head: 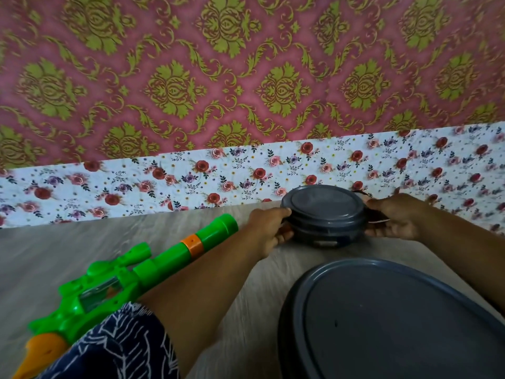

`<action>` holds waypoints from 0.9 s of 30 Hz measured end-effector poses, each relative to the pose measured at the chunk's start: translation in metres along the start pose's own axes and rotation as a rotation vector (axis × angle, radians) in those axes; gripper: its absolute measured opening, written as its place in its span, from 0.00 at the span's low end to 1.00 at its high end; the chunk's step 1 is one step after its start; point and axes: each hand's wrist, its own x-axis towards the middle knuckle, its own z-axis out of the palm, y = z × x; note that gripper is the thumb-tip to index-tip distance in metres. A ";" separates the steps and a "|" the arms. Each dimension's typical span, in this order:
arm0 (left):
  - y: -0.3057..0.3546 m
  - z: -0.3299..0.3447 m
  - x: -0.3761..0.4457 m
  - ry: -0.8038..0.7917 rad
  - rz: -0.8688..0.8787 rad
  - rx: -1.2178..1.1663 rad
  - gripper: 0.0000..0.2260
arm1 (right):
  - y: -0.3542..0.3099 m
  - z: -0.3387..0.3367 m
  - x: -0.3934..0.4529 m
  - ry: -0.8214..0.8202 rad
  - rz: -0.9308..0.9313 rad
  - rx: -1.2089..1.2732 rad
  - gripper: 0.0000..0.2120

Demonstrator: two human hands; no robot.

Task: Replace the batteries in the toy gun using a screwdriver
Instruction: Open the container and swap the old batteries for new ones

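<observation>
A green toy gun (131,272) with orange parts lies on the pale wood-grain surface (54,250) at the left, its barrel pointing up and right. Far from me stands a small round grey lidded container (325,212). My left hand (269,231) grips its left side, thumb on the lid rim. My right hand (396,218) grips its right side, fingers curled round the edge. No screwdriver or batteries are in sight.
A larger round grey lidded container (396,324) sits close to me at the lower right. A floral strip (136,181) and red-gold patterned wall (246,64) close off the far side. My patterned dark sleeve (117,346) covers part of the gun.
</observation>
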 end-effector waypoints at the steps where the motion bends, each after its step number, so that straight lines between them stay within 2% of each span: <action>1: 0.000 0.000 0.000 0.001 -0.003 -0.007 0.06 | 0.002 0.000 0.002 0.011 0.005 0.016 0.08; 4: -0.001 -0.002 -0.001 0.003 -0.007 -0.025 0.08 | 0.006 0.000 0.001 0.007 0.017 0.068 0.07; 7: -0.001 -0.003 -0.008 0.003 -0.016 -0.028 0.03 | 0.004 0.000 -0.006 0.035 -0.014 0.101 0.07; 11: -0.005 -0.009 -0.030 0.019 0.000 0.026 0.02 | 0.004 -0.002 -0.022 0.250 -0.239 -0.155 0.10; 14: -0.008 -0.013 -0.060 0.020 0.075 0.014 0.05 | 0.002 -0.002 -0.049 0.292 -0.461 -0.319 0.09; 19: -0.026 -0.021 -0.126 0.053 0.261 0.066 0.06 | 0.004 0.003 -0.111 0.242 -0.766 -0.598 0.07; 22: -0.043 -0.026 -0.160 0.150 0.406 0.180 0.06 | 0.011 0.004 -0.149 0.174 -0.828 -0.667 0.06; 27: -0.078 -0.028 -0.208 0.163 0.521 0.241 0.08 | 0.033 0.007 -0.214 0.087 -0.860 -0.720 0.07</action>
